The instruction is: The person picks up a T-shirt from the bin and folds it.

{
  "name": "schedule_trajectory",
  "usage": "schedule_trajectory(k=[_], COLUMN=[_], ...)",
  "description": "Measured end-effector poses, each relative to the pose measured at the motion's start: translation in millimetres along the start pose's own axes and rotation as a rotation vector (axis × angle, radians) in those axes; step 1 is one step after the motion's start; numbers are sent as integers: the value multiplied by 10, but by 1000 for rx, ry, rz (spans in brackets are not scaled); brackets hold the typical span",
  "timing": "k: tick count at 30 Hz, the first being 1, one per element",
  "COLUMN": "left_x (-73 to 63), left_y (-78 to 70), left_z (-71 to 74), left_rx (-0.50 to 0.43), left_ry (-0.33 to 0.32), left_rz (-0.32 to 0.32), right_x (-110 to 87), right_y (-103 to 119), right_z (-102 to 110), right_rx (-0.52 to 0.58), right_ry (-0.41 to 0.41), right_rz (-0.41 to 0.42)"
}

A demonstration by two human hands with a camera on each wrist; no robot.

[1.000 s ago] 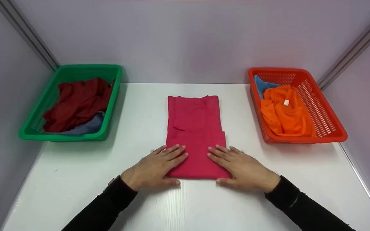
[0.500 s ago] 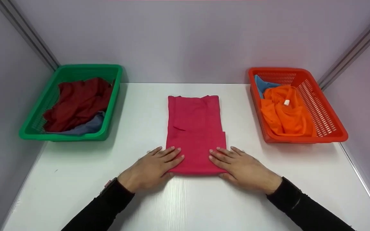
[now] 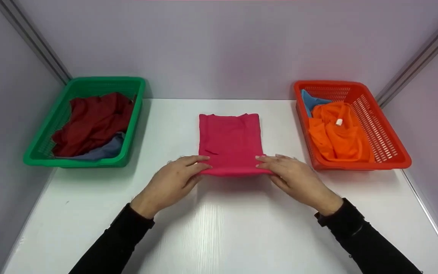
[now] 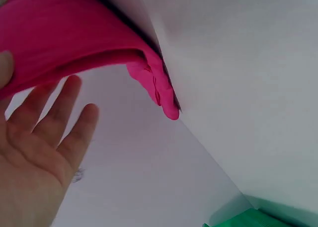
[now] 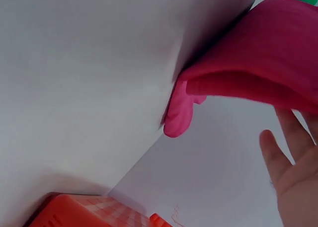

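A folded pink garment lies mid-table with its near edge raised off the tabletop. My left hand pinches the left corner of that edge; its thumb is mostly hidden in the head view. At the right corner my right hand holds the same edge, fingers on top of the cloth. Seen from the left wrist, the lifted layer of the garment hangs above the rest, with spare fingers stretched along it. In the right wrist view the garment bends over with a gap beneath, and the thumb is out of sight.
On the left stands a green basket with a dark red cloth and a blue-grey cloth. An orange-red basket on the right contains an orange garment and a blue cloth. Behind rises a pale wall.
Both hands were flat on the garment's near part, then slid to its near edge. They now grip that edge and have lifted it up and away from me, shortening the garment's visible length.
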State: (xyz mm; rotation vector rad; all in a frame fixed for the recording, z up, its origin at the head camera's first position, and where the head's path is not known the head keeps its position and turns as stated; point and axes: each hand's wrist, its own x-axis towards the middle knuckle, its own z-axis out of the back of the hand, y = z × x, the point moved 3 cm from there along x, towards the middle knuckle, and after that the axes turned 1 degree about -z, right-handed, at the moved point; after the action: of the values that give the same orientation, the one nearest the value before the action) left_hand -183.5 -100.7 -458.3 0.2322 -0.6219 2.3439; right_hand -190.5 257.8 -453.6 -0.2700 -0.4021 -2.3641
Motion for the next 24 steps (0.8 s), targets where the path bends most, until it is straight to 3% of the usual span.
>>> schedule_trajectory(k=[5, 8, 14, 19, 24], left_x=[39, 38, 34, 106, 253], left_y=[-54, -112, -208, -166, 21], left_z=[87, 139, 232, 229, 127], left_rx=[-99, -148, -247, -312, -369], left_ry=[-162, -248, -327, -302, -240], left_rz=[-26, -67, -95, -1, 174], right_x=[31, 27, 39, 113, 269], right_y=[45, 91, 170, 155, -17], right_z=[96, 165, 263, 251, 108], right_rx=[87, 199, 464, 503, 478], right_ry=[-160, -209, -257, -262, -179], right_rz=[-9, -14, -7, -82, -289])
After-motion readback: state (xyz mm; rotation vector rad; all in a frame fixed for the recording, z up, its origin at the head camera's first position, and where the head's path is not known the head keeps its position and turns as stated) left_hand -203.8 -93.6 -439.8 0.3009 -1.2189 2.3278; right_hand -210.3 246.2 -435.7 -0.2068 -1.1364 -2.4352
